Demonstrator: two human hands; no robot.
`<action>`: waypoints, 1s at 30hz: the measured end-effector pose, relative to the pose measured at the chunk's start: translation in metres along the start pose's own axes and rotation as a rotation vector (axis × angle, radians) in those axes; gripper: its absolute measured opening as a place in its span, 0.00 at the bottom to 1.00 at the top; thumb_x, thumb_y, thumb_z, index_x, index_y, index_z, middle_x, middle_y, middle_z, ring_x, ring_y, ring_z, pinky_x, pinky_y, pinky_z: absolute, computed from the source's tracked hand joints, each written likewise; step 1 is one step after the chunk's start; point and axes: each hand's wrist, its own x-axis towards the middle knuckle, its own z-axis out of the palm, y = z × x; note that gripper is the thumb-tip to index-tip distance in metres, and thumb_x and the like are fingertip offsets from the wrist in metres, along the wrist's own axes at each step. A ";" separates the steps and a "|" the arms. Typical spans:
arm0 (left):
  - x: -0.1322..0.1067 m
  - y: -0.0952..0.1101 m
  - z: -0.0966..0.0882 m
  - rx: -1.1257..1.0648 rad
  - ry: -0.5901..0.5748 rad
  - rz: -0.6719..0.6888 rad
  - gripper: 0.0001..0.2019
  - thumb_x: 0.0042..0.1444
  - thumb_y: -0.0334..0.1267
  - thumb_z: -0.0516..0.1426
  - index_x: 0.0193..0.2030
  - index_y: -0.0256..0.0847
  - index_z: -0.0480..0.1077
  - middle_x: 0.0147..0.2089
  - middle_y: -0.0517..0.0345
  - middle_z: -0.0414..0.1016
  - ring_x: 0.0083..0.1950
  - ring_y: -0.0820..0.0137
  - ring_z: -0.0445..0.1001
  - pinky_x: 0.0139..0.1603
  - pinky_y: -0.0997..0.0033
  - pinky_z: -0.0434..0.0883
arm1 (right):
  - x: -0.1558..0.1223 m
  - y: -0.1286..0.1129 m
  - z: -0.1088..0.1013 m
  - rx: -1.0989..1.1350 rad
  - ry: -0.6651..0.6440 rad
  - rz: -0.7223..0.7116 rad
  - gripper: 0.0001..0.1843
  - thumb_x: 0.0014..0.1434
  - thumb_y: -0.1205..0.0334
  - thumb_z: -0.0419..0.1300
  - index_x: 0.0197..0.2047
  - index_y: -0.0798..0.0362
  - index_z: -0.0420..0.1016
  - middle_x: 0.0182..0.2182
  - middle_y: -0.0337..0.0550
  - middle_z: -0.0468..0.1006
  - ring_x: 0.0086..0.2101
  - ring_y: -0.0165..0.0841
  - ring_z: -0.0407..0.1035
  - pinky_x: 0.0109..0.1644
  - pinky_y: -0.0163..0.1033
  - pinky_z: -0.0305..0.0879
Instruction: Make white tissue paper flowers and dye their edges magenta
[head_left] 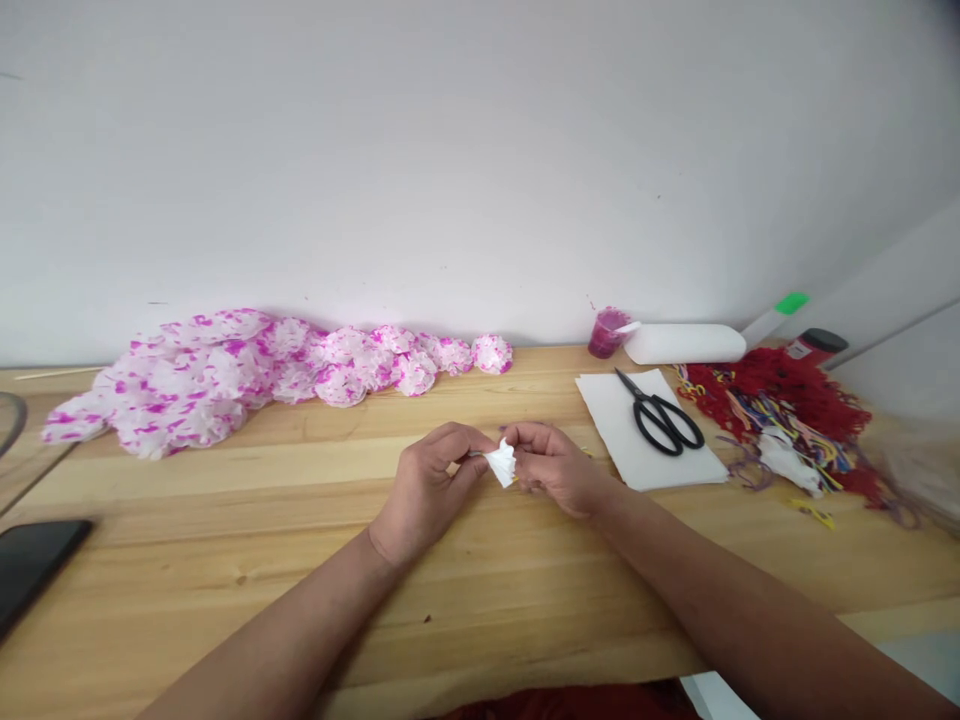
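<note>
A small piece of folded white tissue paper [502, 463] is pinched between my two hands above the middle of the table. My left hand [439, 480] is closed on its left side, thumb and forefinger together. On the other side, my right hand [551, 468] closes its fingers around the paper's right part. A bit of yellow shows by the right fingertips, too small to name. Much of the paper is hidden by the fingers. To the right, black-handled scissors [660, 418] lie on a stack of white paper sheets [615, 430].
White-and-magenta paper flowers [225, 370] line the wall. At the right stand a cup of magenta liquid [606, 335], a white bottle [686, 343], a dark-capped container [817, 345] and a heap of red and coloured strings [787, 395]. A black phone [37, 565] lies at left.
</note>
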 end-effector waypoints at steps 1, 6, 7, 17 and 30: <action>0.000 0.000 0.000 -0.009 -0.006 -0.008 0.05 0.61 0.30 0.59 0.39 0.41 0.77 0.37 0.54 0.79 0.37 0.70 0.77 0.39 0.72 0.74 | 0.000 -0.001 0.000 -0.014 0.004 -0.005 0.17 0.48 0.53 0.72 0.29 0.53 0.71 0.18 0.30 0.64 0.18 0.21 0.49 0.22 0.33 0.39; 0.000 0.002 -0.001 -0.014 0.011 -0.005 0.05 0.61 0.29 0.59 0.38 0.41 0.76 0.36 0.55 0.79 0.37 0.70 0.77 0.38 0.73 0.73 | -0.001 -0.004 0.001 -0.002 0.002 0.005 0.17 0.49 0.53 0.72 0.28 0.53 0.70 0.18 0.29 0.62 0.19 0.21 0.47 0.22 0.32 0.39; 0.000 0.002 -0.001 -0.007 0.020 0.006 0.05 0.61 0.29 0.59 0.37 0.41 0.76 0.36 0.55 0.79 0.37 0.71 0.76 0.38 0.74 0.72 | -0.002 -0.004 0.002 -0.001 0.009 0.008 0.17 0.48 0.53 0.72 0.28 0.53 0.71 0.19 0.29 0.63 0.19 0.21 0.47 0.22 0.32 0.40; 0.002 -0.007 0.003 -0.112 0.023 -0.084 0.02 0.59 0.33 0.62 0.36 0.40 0.77 0.34 0.56 0.79 0.33 0.72 0.75 0.33 0.75 0.70 | 0.000 -0.006 -0.002 0.010 0.010 0.038 0.21 0.46 0.49 0.74 0.30 0.55 0.72 0.20 0.28 0.62 0.18 0.19 0.47 0.21 0.30 0.40; 0.003 0.001 0.003 -0.441 -0.051 -0.249 0.10 0.60 0.43 0.63 0.39 0.38 0.80 0.38 0.53 0.84 0.38 0.68 0.80 0.42 0.71 0.75 | -0.001 -0.003 -0.005 -0.101 0.043 -0.097 0.22 0.52 0.44 0.70 0.30 0.55 0.71 0.23 0.36 0.73 0.22 0.25 0.65 0.24 0.31 0.58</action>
